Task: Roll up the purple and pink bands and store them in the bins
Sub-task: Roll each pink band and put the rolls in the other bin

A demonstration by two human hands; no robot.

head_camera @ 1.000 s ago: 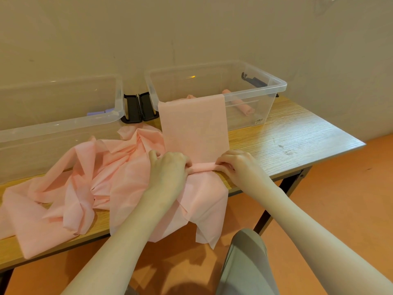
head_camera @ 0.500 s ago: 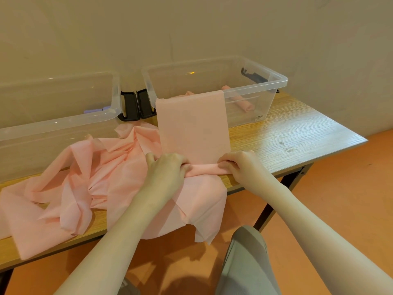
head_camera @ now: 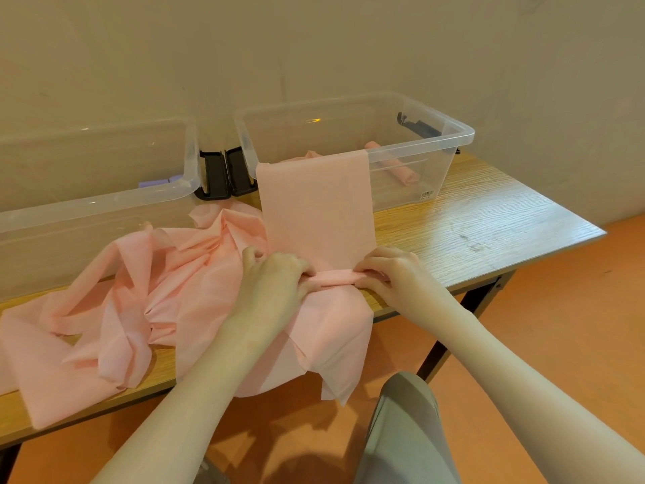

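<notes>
On the wooden table (head_camera: 481, 218), the pink band (head_camera: 316, 211) lies flat from your hands up over the rim of the right bin (head_camera: 466, 134), and the loose pile of it spreads to the left (some hangs off the near edge). Your left hand (head_camera: 275, 277) and right hand (head_camera: 391, 274) both pinch the small roll (head_camera: 333, 277) with curled fingers. If one hand turns faster, the roll can go crooked or loose. The hanging cloth may pull it. In the left bin (head_camera: 190, 176) only a purple corner (head_camera: 155, 183) shows; your fingertips are hidden under the roll.
</notes>
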